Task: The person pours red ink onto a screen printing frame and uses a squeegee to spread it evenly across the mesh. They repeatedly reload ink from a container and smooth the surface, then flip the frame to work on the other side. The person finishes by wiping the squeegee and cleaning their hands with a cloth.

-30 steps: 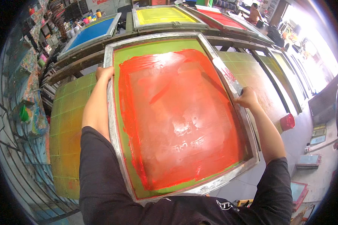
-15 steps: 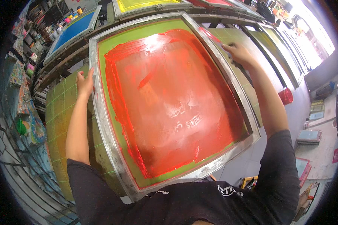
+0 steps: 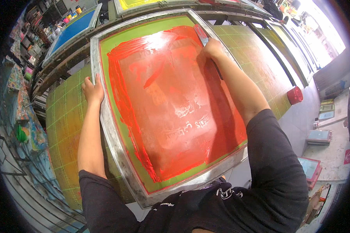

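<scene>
A large metal-framed screen (image 3: 101,66) with green mesh and a wide coat of wet red ink (image 3: 175,89) fills the middle. My left hand (image 3: 93,89) is at the frame's left side, thumb upright against it and other fingers loosely bent apart. My right hand (image 3: 213,50) is over the upper right of the screen, closed round a long flat squeegee-like tool (image 3: 200,34) smeared red; its far part runs along inside the right frame bar, partly hidden by my hand and arm.
Boards with grid lines (image 3: 66,136) lie either side, a red container (image 3: 294,95) on the right one. Behind are a wooden rack (image 3: 70,52) and blue (image 3: 72,29) and yellow (image 3: 144,4) screens. Cluttered shelves (image 3: 41,39) stand left; stacked frames (image 3: 318,136) lie right.
My right hand and the tool have moved left from the right frame bar to over the inked mesh. The screen sits higher and further left in view. My left hand has shifted along its side.
</scene>
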A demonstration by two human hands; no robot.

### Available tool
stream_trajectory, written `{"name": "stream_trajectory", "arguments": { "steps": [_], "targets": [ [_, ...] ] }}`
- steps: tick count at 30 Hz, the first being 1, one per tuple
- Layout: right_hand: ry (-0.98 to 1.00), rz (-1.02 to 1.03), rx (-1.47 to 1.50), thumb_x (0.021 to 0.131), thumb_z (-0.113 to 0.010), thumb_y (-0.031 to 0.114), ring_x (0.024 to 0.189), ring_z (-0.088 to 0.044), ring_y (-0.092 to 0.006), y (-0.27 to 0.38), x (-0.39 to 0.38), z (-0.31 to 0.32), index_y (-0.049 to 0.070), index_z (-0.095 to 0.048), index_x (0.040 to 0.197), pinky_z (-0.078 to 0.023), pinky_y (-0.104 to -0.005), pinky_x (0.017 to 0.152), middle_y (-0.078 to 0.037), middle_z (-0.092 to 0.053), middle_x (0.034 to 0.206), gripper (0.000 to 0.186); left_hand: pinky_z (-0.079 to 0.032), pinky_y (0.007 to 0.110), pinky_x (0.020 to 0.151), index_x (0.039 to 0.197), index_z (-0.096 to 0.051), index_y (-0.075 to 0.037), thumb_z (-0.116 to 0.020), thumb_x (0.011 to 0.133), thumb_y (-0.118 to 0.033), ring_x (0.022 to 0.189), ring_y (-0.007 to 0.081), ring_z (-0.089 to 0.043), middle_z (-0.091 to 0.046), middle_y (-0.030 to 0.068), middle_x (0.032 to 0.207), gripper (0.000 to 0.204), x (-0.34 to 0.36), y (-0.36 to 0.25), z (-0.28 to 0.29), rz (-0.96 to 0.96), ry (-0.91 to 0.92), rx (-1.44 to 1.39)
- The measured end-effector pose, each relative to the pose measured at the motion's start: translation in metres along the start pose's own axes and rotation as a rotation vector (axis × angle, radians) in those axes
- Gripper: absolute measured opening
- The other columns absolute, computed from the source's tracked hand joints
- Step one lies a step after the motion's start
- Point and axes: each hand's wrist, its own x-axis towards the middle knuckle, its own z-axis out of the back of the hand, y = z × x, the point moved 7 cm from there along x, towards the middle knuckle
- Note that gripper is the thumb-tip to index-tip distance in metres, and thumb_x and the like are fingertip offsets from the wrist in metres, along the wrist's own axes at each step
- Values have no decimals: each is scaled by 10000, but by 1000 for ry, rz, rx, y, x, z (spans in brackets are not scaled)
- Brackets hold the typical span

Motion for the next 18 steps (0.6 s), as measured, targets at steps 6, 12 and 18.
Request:
{"name": "stream_trajectory", "arguments": {
  "steps": [6, 12, 18],
  "targets": [
    [42, -107, -29, 731, -576, 147, 976, -582, -336, 2, -4, -1, -4, -629, 970, -476, -400, 819, -213, -596, 1029, 288, -338, 426, 928, 1209, -389, 6, -416, 852, -488, 1107, 378, -419, -402, 251, 1202, 610, -5, -6, 3, 33, 22, 8],
    [65, -7, -62, 492, -733, 230, 947, -597, -314, 17, -2, -7, -34, -636, 903, -481, -360, 819, -218, -608, 991, 498, -342, 429, 924, 1206, -392, 8, -401, 857, -489, 1107, 377, -421, -402, 250, 1204, 607, -8, -9, 5, 38, 35, -11],
    [41, -47, 49, 722, -566, 133, 976, -577, -341, 34, -7, -10, -14, -619, 957, -470, -400, 827, -224, -594, 1017, 282, -347, 431, 920, 1201, -394, 15, -395, 858, -498, 1104, 377, -427, -398, 250, 1211, 618, -9, -11, 5, 26, 16, -12]
  ]
}}
